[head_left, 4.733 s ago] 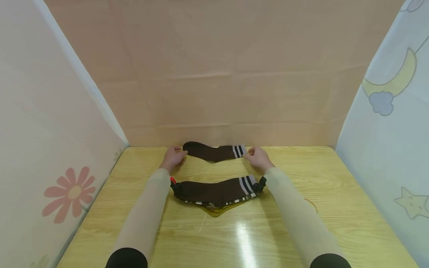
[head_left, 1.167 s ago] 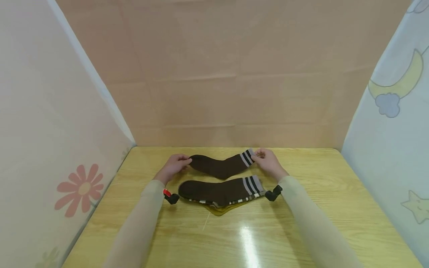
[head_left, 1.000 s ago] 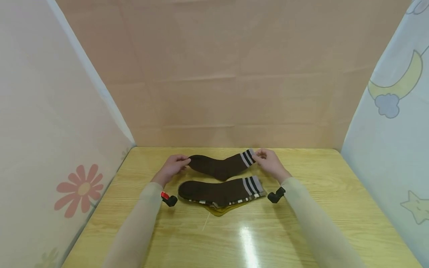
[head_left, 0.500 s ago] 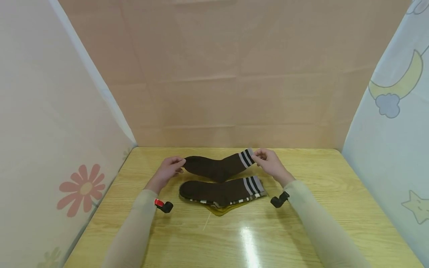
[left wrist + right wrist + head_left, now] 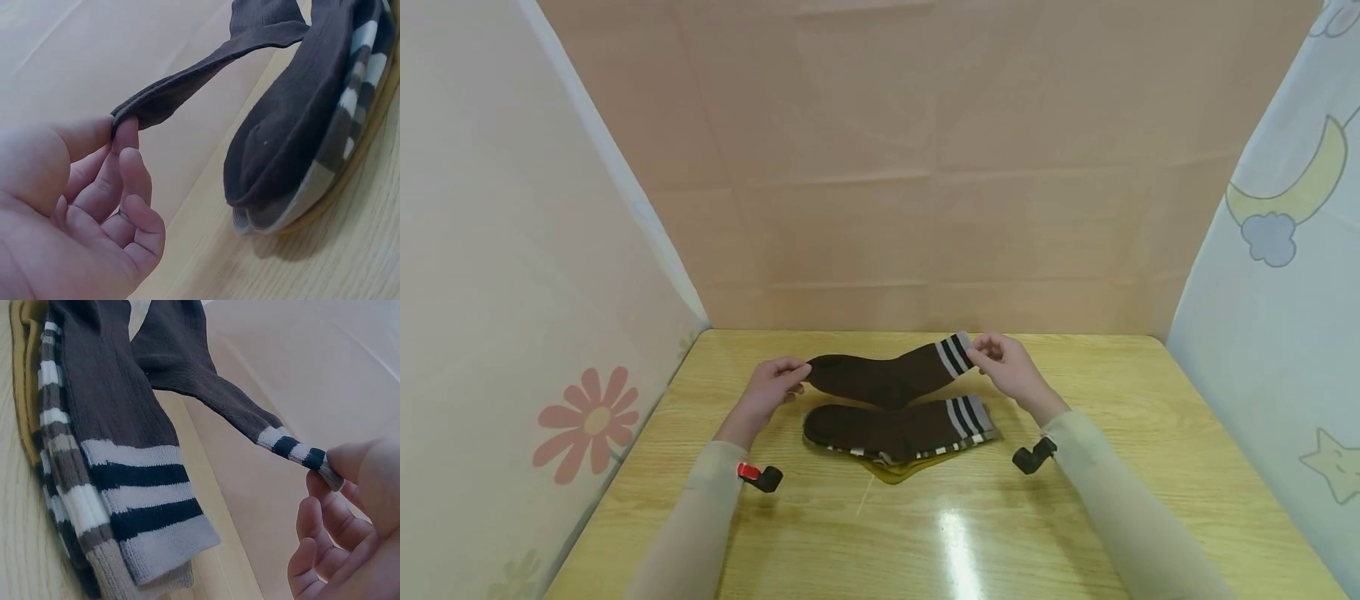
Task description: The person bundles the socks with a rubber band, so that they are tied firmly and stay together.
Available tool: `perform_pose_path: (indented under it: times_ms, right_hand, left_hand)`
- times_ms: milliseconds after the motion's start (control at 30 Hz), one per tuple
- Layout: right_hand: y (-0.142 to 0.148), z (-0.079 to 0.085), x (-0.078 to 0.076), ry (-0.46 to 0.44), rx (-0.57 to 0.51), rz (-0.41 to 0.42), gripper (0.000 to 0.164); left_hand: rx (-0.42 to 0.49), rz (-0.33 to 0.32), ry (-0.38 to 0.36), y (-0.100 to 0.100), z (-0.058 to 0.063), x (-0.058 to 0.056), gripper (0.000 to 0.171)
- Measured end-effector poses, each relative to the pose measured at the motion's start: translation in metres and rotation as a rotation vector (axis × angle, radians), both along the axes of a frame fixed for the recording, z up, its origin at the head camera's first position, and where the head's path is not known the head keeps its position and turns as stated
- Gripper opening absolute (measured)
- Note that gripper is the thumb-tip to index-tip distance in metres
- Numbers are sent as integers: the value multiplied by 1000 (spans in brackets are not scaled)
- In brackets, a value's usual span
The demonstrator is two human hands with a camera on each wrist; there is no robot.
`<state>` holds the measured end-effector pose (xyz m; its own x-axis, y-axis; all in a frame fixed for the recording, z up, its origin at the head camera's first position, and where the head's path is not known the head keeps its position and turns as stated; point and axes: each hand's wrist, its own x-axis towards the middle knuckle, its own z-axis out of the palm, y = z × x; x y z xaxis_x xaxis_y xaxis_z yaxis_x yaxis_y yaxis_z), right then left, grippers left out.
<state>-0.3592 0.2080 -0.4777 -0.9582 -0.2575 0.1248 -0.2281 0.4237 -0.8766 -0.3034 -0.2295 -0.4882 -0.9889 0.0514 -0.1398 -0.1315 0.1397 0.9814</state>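
Stretched between both hands is a dark brown sock with a grey cuff crossed by black stripes. My left hand pinches its toe end between thumb and forefinger, as the left wrist view confirms. At the striped cuff my right hand pinches the edge. The held sock sags in the middle, its heel just behind a stack of socks. On top of that stack lies a matching brown sock; beneath it show a sock with white and brown blocks and mustard socks.
The stack rests on a wooden table. A brown paper-like backdrop rises at the table's far edge. Patterned panels stand on both sides, with a pink flower at left and a yellow moon at right.
The sock was near the far edge 4.7 seconds ago; both hands have since brought it nearer the stack. Over the last second the left hand has drifted left and slightly toward me.
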Motion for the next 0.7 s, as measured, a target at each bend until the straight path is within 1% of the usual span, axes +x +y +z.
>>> perform_pose_path:
  times_ms: [267, 433, 600, 700]
  right_hand:
    - [2, 4, 6, 25, -16, 6, 23]
    - [6, 5, 8, 9, -28, 0, 25]
    - [8, 6, 9, -8, -41, 15, 23]
    - [9, 6, 11, -28, -46, 23, 24]
  left_hand:
    - [13, 8, 18, -2, -2, 5, 32]
    - [33, 1, 9, -5, 2, 9, 27]
    - [31, -8, 10, -6, 5, 14, 29]
    - [15, -17, 10, -7, 5, 17, 32]
